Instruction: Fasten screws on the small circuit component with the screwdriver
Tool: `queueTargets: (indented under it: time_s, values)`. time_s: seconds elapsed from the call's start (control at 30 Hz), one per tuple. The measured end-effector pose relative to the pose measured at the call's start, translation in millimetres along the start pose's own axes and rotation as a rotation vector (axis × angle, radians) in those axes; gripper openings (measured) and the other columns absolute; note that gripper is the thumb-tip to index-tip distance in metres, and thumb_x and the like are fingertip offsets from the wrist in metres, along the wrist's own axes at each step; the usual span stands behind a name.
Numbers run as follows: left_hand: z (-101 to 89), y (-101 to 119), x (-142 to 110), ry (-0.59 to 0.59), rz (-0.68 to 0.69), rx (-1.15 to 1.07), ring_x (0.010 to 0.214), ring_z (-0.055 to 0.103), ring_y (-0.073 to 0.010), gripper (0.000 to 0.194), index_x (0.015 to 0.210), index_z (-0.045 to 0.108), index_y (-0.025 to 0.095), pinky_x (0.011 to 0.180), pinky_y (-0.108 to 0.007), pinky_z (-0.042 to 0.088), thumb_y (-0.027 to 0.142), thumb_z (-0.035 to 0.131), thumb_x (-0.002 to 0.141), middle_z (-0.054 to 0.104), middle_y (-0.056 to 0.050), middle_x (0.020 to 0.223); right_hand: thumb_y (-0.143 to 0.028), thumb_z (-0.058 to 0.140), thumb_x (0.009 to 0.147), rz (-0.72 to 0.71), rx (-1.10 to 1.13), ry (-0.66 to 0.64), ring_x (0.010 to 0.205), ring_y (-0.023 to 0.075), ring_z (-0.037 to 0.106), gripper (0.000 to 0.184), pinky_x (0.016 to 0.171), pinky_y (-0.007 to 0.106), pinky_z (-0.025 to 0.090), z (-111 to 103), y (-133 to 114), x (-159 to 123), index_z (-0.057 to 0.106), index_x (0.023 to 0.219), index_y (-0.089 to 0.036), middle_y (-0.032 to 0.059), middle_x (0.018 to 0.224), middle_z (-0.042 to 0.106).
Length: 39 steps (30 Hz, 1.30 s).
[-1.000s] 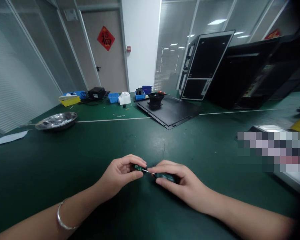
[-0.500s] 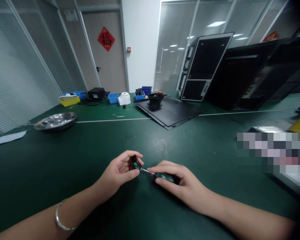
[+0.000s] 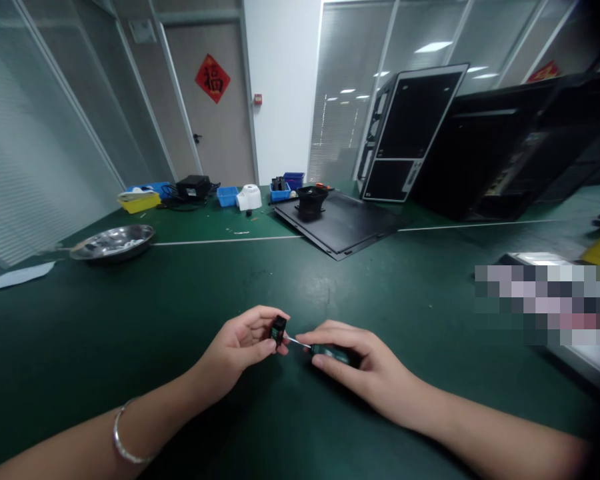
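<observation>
One small black part (image 3: 279, 329), pinched near-upright in the left hand (image 3: 241, 340); one screwdriver (image 3: 330, 352), gripped in the right hand (image 3: 357, 360), shaft pointing leftward to it, tip contact unclear.

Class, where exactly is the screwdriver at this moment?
In the head view, the screwdriver is in the right hand, below and just right of the picture's middle; its shaft points left toward the small black part in the left hand.
</observation>
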<state>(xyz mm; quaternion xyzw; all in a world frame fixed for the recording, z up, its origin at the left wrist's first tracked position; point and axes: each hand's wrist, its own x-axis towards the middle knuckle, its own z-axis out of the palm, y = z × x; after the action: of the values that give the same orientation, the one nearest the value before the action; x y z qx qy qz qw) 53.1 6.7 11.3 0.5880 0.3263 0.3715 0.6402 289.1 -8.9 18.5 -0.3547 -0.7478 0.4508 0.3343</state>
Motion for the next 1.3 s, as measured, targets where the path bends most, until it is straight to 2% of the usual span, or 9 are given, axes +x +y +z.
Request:
queueTargets:
  time_s: [0.2, 0.47, 0.7, 0.93, 1.13, 1.3]
  values:
    - [5.0, 3, -4, 0.018, 0.013, 0.146, 0.090, 0.061, -0.0177, 0.038, 0.126, 0.055, 0.021, 0.089, -0.035, 0.046, 0.022, 0.058, 0.089, 0.064, -0.005, 0.101, -0.029, 0.059, 0.092, -0.013, 0.008, -0.005, 0.096, 0.0171, 0.062, 0.027, 0.086, 0.032, 0.048, 0, 1, 0, 0.068, 0.118, -0.028, 0.0047, 0.106, 0.068]
    - [5.2, 9, -5, 0.061, 0.081, 0.413, 0.097, 0.059, -0.0204, 0.031, 0.112, 0.071, 0.022, 0.092, -0.035, 0.044, 0.024, 0.049, 0.091, 0.066, -0.006, 0.107, -0.031, 0.059, 0.092, 0.015, 0.002, 0.013, 0.093, 0.0170, 0.063, 0.028, 0.083, 0.031, 0.049, 1, 0, 0, 0.069, 0.118, -0.029, 0.0047, 0.104, 0.067]
    - [3.0, 11, -5, 0.085, 0.093, 0.435, 0.093, 0.060, -0.0201, 0.031, 0.113, 0.071, 0.022, 0.089, -0.035, 0.045, 0.026, 0.050, 0.091, 0.067, -0.007, 0.105, -0.032, 0.059, 0.092, 0.011, -0.016, 0.001, 0.095, 0.0172, 0.062, 0.028, 0.085, 0.032, 0.050, 1, 0, 0, 0.069, 0.118, -0.029, 0.0047, 0.105, 0.067]
    - [7.9, 9, -6, 0.051, 0.139, 0.407, 0.102, 0.060, -0.0223, 0.028, 0.115, 0.068, 0.021, 0.091, -0.036, 0.047, 0.028, 0.056, 0.091, 0.064, -0.009, 0.111, -0.033, 0.058, 0.093, 0.014, -0.023, 0.003, 0.093, 0.0175, 0.062, 0.028, 0.086, 0.033, 0.051, 0, -1, -1, 0.068, 0.118, -0.028, 0.0055, 0.105, 0.067]
    - [9.4, 8, -6, 0.105, 0.195, 0.560, 0.100, 0.062, -0.0217, 0.023, 0.110, 0.070, 0.022, 0.090, -0.035, 0.048, 0.027, 0.060, 0.090, 0.067, -0.009, 0.108, -0.033, 0.059, 0.092, 0.010, -0.030, 0.008, 0.092, 0.0175, 0.062, 0.028, 0.084, 0.033, 0.051, 0, -1, 0, 0.069, 0.117, -0.028, 0.0055, 0.103, 0.068]
    - [6.7, 9, -6, 0.094, 0.232, 0.607, 0.097, 0.063, -0.0211, 0.022, 0.109, 0.072, 0.023, 0.088, -0.033, 0.049, 0.025, 0.062, 0.090, 0.069, -0.008, 0.105, -0.032, 0.059, 0.092, -0.001, -0.007, -0.001, 0.093, 0.0173, 0.062, 0.027, 0.085, 0.033, 0.050, 0, -1, 0, 0.069, 0.116, -0.027, 0.0054, 0.103, 0.068]
